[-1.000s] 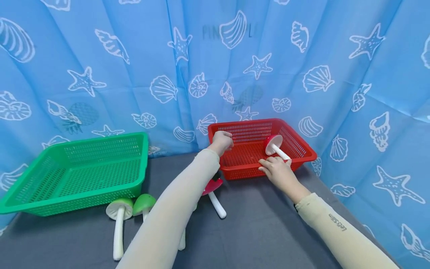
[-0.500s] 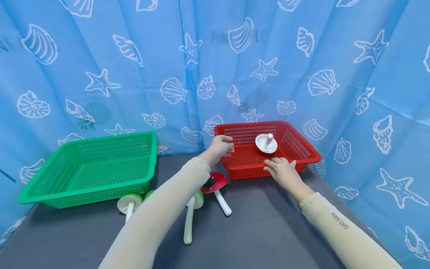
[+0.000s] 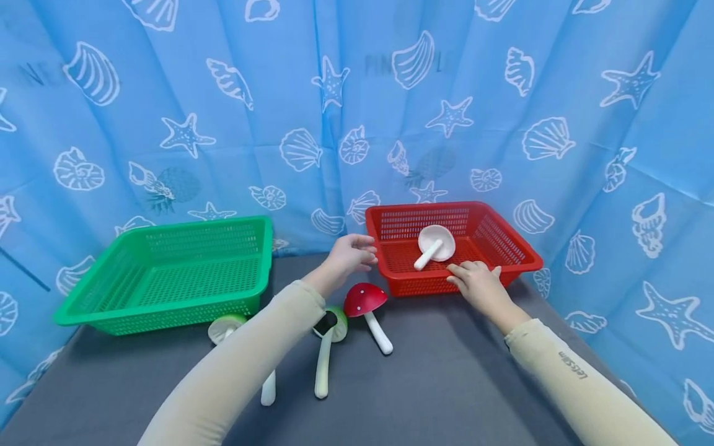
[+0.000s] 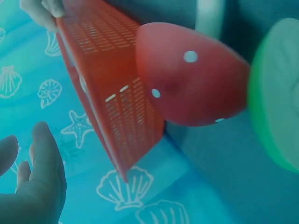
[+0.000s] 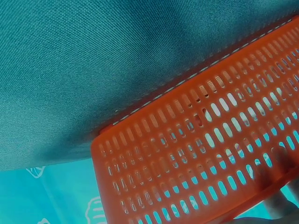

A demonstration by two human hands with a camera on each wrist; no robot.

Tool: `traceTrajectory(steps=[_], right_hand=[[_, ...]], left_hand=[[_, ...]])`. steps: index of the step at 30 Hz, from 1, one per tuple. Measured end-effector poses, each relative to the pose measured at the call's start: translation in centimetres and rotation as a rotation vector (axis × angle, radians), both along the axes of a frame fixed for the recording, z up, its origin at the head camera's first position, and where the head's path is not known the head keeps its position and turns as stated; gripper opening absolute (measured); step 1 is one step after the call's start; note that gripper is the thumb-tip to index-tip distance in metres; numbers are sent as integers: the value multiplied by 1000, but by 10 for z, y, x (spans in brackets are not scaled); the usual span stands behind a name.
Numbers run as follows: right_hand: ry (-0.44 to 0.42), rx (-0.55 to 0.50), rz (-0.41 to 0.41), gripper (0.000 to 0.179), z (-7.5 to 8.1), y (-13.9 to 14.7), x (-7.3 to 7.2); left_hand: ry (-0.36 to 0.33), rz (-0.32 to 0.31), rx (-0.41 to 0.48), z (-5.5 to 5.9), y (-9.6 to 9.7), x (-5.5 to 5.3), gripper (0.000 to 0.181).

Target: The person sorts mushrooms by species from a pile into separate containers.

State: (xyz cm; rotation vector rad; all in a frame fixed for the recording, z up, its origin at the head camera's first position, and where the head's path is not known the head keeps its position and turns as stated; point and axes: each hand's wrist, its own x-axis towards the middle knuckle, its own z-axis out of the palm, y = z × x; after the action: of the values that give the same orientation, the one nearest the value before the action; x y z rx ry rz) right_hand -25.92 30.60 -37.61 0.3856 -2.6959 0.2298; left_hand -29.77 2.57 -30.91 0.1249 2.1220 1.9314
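My left hand (image 3: 350,255) hovers beside the left end of the red basket (image 3: 535,260), its fingers loosely bent with nothing in them. In the left wrist view those fingers (image 4: 44,161) are apart from the basket. My right hand (image 3: 481,286) grips the basket's front rim, fingers hooked over it; the right wrist view shows them through the slots. Inside the basket a toy mushroom (image 3: 444,239) lies with its white underside and stem facing me. On the table, just in front, is a red mushroom (image 3: 364,298) with white dots. A green mushroom (image 3: 339,328) lies left of it.
A green basket (image 3: 173,314) stands on the left of the grey table (image 3: 424,396). Another green mushroom (image 3: 223,327) lies before it, and a further white stem (image 3: 269,391) shows beside my left sleeve. A blue curtain (image 3: 312,111) hangs behind and at the right.
The mushroom in the red basket has rolled over and left, its stem now pointing front left. My left hand has drawn back from the basket, fingers loosening. My right hand stays on the rim.
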Motion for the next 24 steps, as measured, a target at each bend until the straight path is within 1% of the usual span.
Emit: traceTrajectory(steps=[5, 11, 13, 20, 24], right_hand=[[11, -12, 21, 35, -1, 1, -1], [-2, -3, 12, 37, 1, 0, 0], [-3, -5, 8, 38, 1, 0, 1], [-15, 1, 3, 40, 2, -1, -1], [-10, 6, 6, 37, 1, 0, -1]], left_hand=[[16, 1, 5, -1, -10, 5, 41], [-5, 16, 81, 4, -19, 14, 40], [-3, 16, 91, 3, -20, 17, 40], [-11, 14, 31, -5, -27, 29, 40], [-26, 17, 19, -12, -28, 35, 38]])
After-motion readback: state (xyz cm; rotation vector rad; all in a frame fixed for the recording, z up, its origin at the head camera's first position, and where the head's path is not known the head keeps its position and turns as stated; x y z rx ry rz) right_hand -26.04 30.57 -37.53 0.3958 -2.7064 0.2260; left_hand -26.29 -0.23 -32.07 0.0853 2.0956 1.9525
